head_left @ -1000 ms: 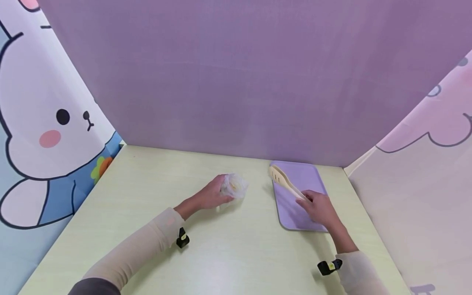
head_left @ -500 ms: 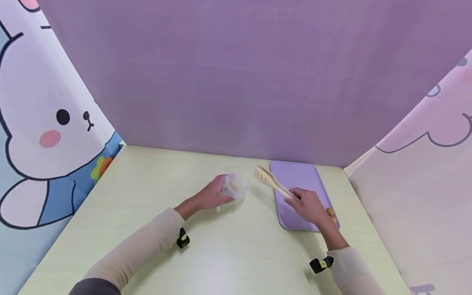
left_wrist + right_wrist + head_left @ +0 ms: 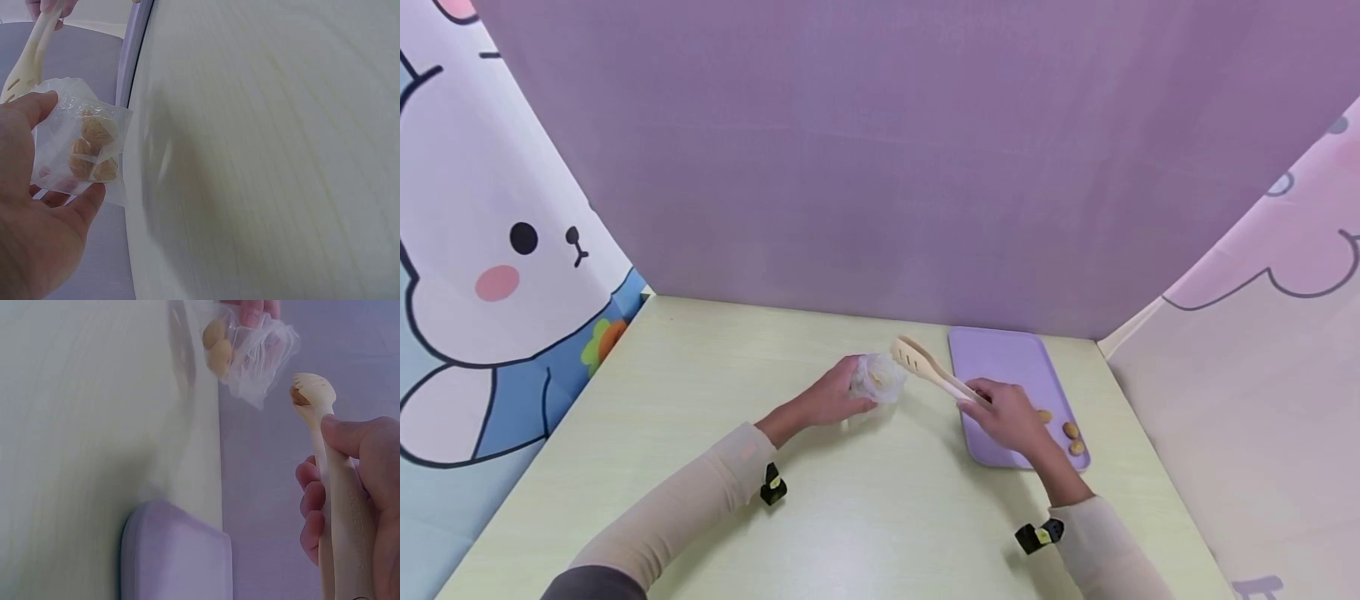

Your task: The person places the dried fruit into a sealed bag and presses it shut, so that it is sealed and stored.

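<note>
My left hand (image 3: 833, 395) holds a clear plastic bag (image 3: 880, 380) upright over the table, thumb and fingers around its sides. Inside the bag, several brown walnuts (image 3: 95, 131) show through the film. Cream slotted tongs (image 3: 934, 370) lie in my right hand (image 3: 1017, 421), whose thumb and fingers squeeze the two arms together. Between the tong tips a brown walnut (image 3: 299, 395) is pinched, partly hidden by the slotted head. In the head view the tips reach the bag's right edge; the right wrist view shows a gap between them.
A purple tray (image 3: 1000, 354) lies at the right by the back wall, partly under my right hand. On its right side sit a few walnuts (image 3: 1071, 430). A purple wall (image 3: 880, 167) bounds the pale table (image 3: 850, 517) at the back.
My right hand has carried the tongs left from over the tray to the bag's edge, uncovering walnuts on the tray. My left hand and the bag have stayed in place.
</note>
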Tool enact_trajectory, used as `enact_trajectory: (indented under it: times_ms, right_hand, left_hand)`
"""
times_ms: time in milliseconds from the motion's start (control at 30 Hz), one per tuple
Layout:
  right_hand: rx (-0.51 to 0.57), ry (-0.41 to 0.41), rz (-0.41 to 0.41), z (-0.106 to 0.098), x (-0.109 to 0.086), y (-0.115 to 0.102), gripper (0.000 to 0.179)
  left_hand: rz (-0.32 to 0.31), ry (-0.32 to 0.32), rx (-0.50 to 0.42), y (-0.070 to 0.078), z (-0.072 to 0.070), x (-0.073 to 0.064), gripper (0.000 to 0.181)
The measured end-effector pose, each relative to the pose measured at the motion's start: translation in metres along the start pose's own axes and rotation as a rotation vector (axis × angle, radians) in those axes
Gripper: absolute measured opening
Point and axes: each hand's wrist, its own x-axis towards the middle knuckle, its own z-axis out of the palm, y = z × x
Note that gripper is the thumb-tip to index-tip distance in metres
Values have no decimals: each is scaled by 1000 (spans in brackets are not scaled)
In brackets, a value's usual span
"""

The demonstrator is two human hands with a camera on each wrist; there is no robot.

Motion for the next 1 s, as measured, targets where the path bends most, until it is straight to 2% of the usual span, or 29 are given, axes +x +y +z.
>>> enact_trajectory:
  times_ms: [267,433,733,1000]
  right_hand:
    - [13,-20,-12,1,7,-13,28]
    - [15,-12,-19,2,10,-17,30]
    - [46,-38,16,5,12,-21,30]
    - [54,-26,26,0,10,-20,31]
  left_hand:
    - [-5,-11,-41,1,0,0,80]
    - [-2,-10,-28,1,0,0,79]
    - [28,-26,-44,4,-1,0,75]
    - [-20,-20,-42,3,0,0,78]
